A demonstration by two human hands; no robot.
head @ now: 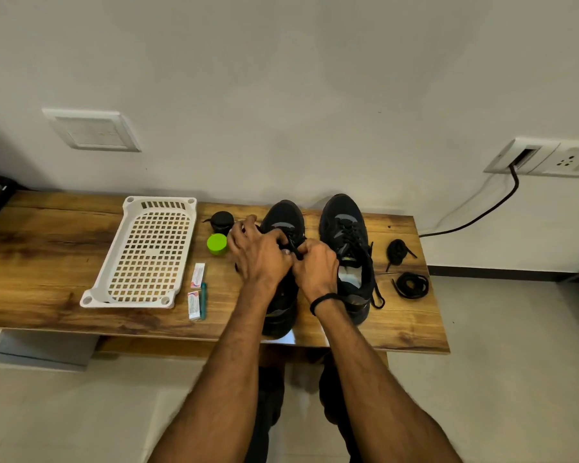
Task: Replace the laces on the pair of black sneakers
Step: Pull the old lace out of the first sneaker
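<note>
Two black sneakers stand side by side on the wooden table (47,248), toes toward the wall. My left hand (259,252) and my right hand (315,267) meet over the middle of the left sneaker (283,215), both pinching its black lace (293,243); my hands hide most of that shoe's lacing. The right sneaker (345,235) is laced, with a loose lace end trailing off its right side. Two loose black laces lie to the right: one bundled (396,250), one coiled (411,285).
A white perforated tray (147,255) lies at the left. Between it and the shoes stand a black round container (222,222), a green cap (217,243) and two small packets (197,289). A black cable (482,212) runs from a wall socket at the right.
</note>
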